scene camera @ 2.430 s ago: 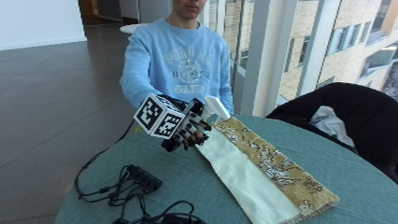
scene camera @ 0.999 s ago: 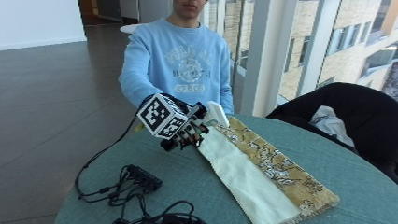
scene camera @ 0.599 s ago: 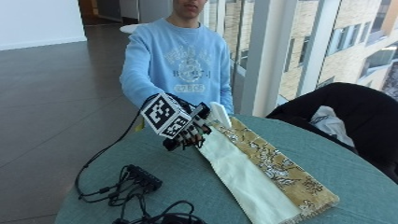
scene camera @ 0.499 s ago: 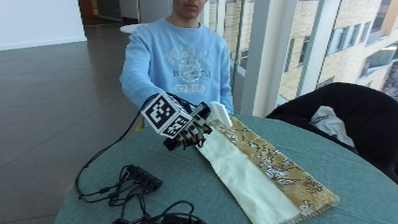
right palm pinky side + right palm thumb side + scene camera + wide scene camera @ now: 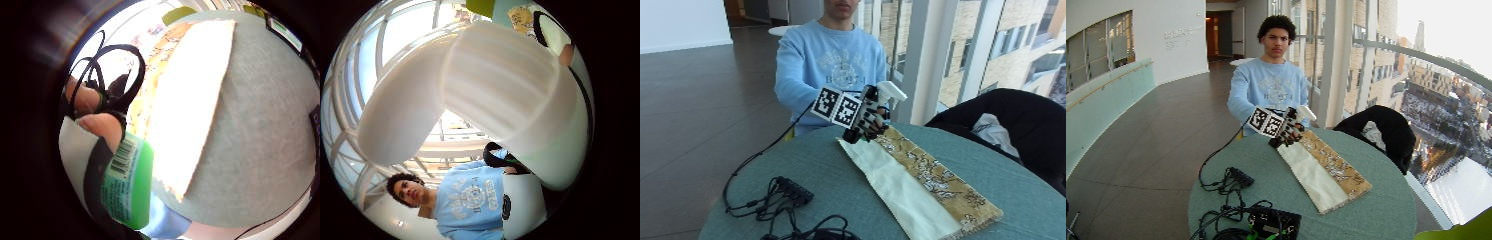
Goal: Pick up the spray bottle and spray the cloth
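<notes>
Spray bottle (image 5: 887,95) in gloved right hand (image 5: 869,119) — body hidden above cloth (image 5: 919,187).

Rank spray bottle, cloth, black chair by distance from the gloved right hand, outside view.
From the right hand:
1. Spray bottle: held in the hand, white head above the fingers.
2. Cloth: on the table, its near end just below the hand.
3. Black chair: beyond the table's far edge, by the window.
</notes>
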{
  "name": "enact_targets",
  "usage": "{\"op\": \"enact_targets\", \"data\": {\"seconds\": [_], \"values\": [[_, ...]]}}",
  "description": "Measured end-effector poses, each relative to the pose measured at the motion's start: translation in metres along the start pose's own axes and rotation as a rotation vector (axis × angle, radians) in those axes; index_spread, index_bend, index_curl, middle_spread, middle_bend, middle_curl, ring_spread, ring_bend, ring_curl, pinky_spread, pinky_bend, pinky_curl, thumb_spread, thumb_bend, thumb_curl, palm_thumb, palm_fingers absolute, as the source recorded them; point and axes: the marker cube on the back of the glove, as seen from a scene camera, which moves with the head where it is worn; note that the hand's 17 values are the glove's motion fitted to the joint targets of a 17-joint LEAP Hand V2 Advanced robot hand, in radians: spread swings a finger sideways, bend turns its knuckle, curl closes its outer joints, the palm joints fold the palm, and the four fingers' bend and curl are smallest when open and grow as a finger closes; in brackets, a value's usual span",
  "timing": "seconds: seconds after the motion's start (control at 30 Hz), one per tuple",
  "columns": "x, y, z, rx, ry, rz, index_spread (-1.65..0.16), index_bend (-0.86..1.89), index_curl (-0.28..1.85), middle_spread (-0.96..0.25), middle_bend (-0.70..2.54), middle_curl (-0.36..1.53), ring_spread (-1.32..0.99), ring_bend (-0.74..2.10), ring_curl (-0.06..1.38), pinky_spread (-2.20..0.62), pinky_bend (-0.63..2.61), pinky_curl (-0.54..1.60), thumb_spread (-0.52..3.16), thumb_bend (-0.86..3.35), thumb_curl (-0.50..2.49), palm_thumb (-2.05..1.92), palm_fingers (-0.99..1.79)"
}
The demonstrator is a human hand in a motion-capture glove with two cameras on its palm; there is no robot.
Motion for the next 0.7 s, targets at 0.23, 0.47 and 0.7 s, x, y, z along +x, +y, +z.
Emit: {"op": "enact_targets", "data": {"seconds": [0.23,0.47,0.7], "values": [[-0.038,-0.016,0.044,0.046,-0.091,-0.13,-0.23,0.13,0.35,-0.07,0.28,0.47,-0.02,0.6,0.4,0.06,0.29,0.37,0.72,-0.04,0.67,0.85,1.14],[-0.07,-0.036,0.101,0.017,-0.205,-0.217,-0.24,0.14,0.35,-0.07,0.33,0.48,-0.03,0.56,0.4,0.06,0.24,0.36,0.82,-0.03,0.64,0.82,1.13],[-0.076,-0.059,0.169,-0.041,-0.339,-0.255,-0.25,0.15,0.36,-0.08,0.25,0.46,-0.03,0.51,0.39,0.07,0.2,0.35,0.93,-0.02,0.6,0.8,1.05]]}}
